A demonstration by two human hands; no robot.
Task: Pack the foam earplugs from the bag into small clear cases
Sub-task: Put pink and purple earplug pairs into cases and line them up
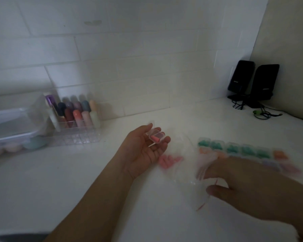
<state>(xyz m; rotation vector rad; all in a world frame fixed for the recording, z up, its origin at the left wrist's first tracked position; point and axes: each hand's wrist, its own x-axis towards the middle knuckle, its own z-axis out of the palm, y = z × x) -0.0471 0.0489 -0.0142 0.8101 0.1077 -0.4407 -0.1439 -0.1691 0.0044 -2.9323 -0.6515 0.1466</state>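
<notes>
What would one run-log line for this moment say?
left hand: holds open clear case, pink earplug inside | right hand: at bag | loose pink earplugs on counter | filled cases lined up

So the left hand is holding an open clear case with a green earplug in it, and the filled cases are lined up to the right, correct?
Not quite: the earplug in the open clear case held by the left hand is pink, not green, as the head view shows. The filled cases do sit in a row to the right.
</notes>
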